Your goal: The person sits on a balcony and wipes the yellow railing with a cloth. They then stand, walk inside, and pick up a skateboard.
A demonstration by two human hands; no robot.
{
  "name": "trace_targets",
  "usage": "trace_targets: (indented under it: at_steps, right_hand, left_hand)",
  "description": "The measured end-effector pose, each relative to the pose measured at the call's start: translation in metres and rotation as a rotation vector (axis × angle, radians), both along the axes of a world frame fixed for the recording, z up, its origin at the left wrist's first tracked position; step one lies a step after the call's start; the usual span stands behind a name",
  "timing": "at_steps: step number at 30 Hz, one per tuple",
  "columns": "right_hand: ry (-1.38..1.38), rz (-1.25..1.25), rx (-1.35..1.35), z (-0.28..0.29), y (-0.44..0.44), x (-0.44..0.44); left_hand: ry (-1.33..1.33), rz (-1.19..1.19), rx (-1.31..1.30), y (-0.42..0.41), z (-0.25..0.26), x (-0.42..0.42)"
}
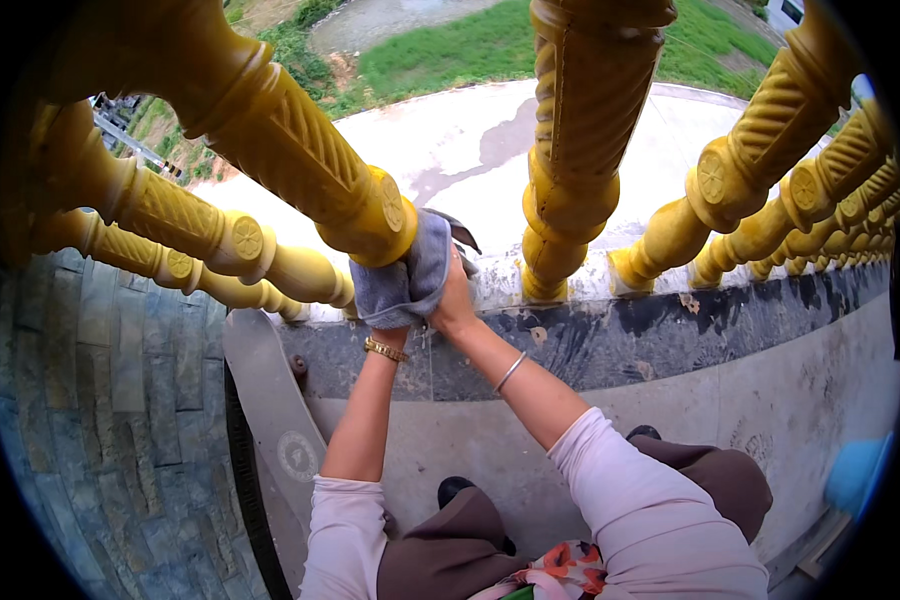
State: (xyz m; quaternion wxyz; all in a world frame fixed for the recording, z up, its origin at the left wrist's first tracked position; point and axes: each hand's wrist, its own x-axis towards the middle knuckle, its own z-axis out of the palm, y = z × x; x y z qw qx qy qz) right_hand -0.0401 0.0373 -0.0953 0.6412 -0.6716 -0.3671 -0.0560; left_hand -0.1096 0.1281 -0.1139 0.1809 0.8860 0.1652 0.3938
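Observation:
A grey cloth (405,281) is wrapped around the lower part of a yellow carved baluster (300,139), just below its round flower medallion. My right hand (456,296) grips the cloth from the right side of the post. My left hand (390,334) is at the cloth's lower edge, its fingers mostly hidden under the fabric. A gold-coloured band circles my left wrist, and a silver bangle sits on my right forearm. A dark corner of fabric (457,229) sticks out behind the post.
More yellow balusters (570,150) stand on both sides along a dark stone kerb (540,337). A skateboard (270,390) leans against the stone-clad wall (120,420) on the left. A blue plastic container (855,472) stands at the far right. Pale paving (465,142) lies beyond the railing.

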Motion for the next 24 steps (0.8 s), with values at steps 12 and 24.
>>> trace_targets:
  at_steps: [12,24]
  right_hand:
    - [-0.034,0.063,0.086,0.010,0.005,-0.005]
    - [0.546,0.222,0.505,0.037,0.008,0.000]
  left_hand:
    - [-0.249,-0.183,-0.663,0.019,-0.056,-0.014]
    - [-0.330,-0.081,-0.501,0.037,-0.015,0.002]
